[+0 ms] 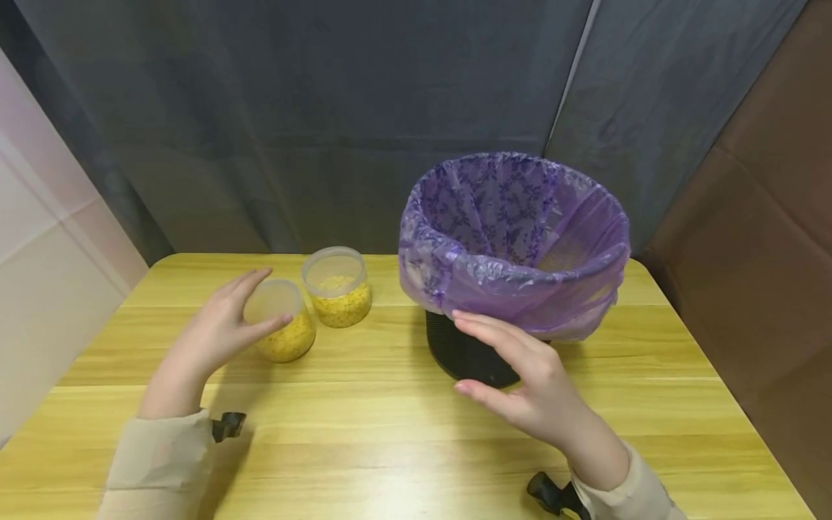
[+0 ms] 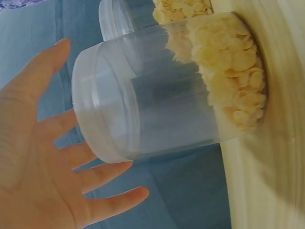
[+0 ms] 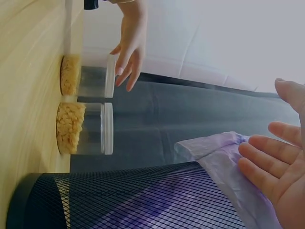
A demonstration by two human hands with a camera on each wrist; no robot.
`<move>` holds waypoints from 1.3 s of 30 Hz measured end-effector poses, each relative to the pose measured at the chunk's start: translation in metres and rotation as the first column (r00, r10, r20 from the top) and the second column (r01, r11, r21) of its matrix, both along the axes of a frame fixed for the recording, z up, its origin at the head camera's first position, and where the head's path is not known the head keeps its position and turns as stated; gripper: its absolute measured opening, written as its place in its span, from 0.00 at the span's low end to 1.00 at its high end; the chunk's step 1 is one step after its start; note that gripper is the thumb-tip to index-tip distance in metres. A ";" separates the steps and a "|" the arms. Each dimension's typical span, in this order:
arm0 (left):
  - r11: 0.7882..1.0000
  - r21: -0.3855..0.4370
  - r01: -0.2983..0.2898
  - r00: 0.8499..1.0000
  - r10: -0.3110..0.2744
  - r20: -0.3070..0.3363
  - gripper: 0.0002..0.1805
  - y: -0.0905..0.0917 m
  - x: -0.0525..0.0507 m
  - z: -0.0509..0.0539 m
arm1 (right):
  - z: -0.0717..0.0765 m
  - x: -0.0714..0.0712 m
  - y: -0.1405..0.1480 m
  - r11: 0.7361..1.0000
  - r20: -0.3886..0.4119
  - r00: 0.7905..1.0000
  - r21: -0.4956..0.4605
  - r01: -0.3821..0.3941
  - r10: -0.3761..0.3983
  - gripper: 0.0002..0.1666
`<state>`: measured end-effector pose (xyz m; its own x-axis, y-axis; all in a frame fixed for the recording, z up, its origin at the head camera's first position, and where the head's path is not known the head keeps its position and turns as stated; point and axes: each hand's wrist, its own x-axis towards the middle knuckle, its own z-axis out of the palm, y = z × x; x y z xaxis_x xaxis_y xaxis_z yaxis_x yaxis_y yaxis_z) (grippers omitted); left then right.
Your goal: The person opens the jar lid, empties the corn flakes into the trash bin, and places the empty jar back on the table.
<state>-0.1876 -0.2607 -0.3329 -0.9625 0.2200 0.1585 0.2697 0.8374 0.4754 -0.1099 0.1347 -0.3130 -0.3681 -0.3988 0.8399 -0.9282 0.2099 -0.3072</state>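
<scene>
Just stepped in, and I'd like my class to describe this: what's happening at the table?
A person has an open left hand around the lid of the nearer jar; contact is unclear. It and the other jar stand upright, partly filled with yellow flakes. The right hand, open and empty, is by the purple bag lining a black mesh bin.

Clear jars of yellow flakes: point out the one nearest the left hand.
The front-left jar, with the left hand beside its lid. The other jar stands behind it, closer to the purple-lined mesh bin.
</scene>
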 end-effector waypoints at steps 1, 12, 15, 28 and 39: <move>1.000 0.004 -0.001 1.000 0.001 0.001 0.51 0.000 0.000 -0.001 | 0.000 -0.001 -0.001 1.000 0.010 1.000 0.005 0.001 -0.001 0.31; 1.000 0.018 -0.014 1.000 0.013 0.012 0.54 -0.003 -0.003 -0.008 | -0.010 -0.009 -0.009 0.998 0.098 0.995 0.061 -0.025 0.019 0.33; 1.000 0.018 -0.018 1.000 0.017 0.025 0.55 -0.003 -0.003 -0.010 | -0.013 -0.011 -0.012 0.997 0.109 0.994 0.079 -0.020 0.011 0.33; 0.999 0.019 -0.039 0.999 0.038 0.029 0.57 -0.002 -0.004 -0.011 | -0.022 -0.017 -0.018 0.992 0.153 0.988 0.124 -0.020 0.001 0.35; 0.999 0.014 -0.048 0.999 0.048 -0.011 0.58 0.001 -0.002 -0.011 | -0.030 -0.020 -0.018 0.987 0.183 0.983 0.159 -0.021 -0.008 0.37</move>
<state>-0.1893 -0.2602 -0.3437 -0.9701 0.1714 0.1717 0.2346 0.8431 0.4838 -0.1301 0.1171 -0.3432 -0.5062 -0.5252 0.6840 -0.8611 0.2642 -0.4344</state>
